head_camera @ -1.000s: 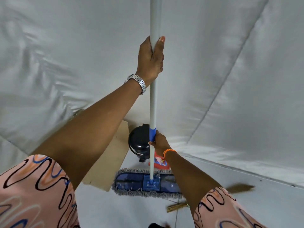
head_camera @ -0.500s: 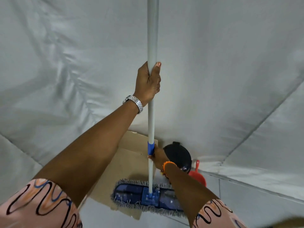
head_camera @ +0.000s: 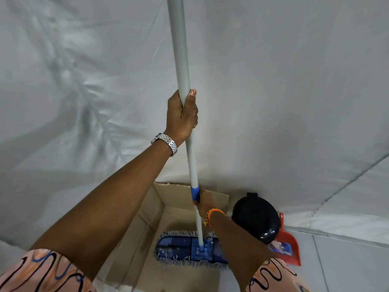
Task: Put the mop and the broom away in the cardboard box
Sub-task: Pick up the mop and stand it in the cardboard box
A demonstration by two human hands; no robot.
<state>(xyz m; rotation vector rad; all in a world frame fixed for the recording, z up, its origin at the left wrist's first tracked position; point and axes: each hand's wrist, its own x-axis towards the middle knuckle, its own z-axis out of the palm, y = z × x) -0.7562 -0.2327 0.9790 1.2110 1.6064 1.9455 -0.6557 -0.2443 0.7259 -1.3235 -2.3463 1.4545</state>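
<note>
Head view showed the left hand [head_camera: 182,116] wrapped tight around the grey pole of the mop [head_camera: 182,66], thumb pressed up along it, a metal watch [head_camera: 166,143] on the wrist. Lower down, the right hand [head_camera: 204,202] was clamped on the same pole just under its blue collar, an orange bracelet [head_camera: 213,213] at the wrist. Both forearms came out of sleeves [head_camera: 42,270] patterned in peach with dark and blue squiggles.

The pole stood nearly upright, leaning slightly, and ran out of the top of the picture. Its flat blue head [head_camera: 179,249], fringed with pale-blue loops, sat crosswise inside the open cardboard box [head_camera: 151,216], low between the left wall and the far flap; whether it touched the bottom could not be told.

Just right of the box stood a glossy black round bin [head_camera: 255,218], and beside that a red dustpan [head_camera: 288,241] leaned near the wall. White wrinkled sheeting [head_camera: 84,91] covered the walls behind, meeting a pale floor [head_camera: 347,266] at the right. The box's left flaps splayed outward, and free room showed inside the box in front of and behind the head.
</note>
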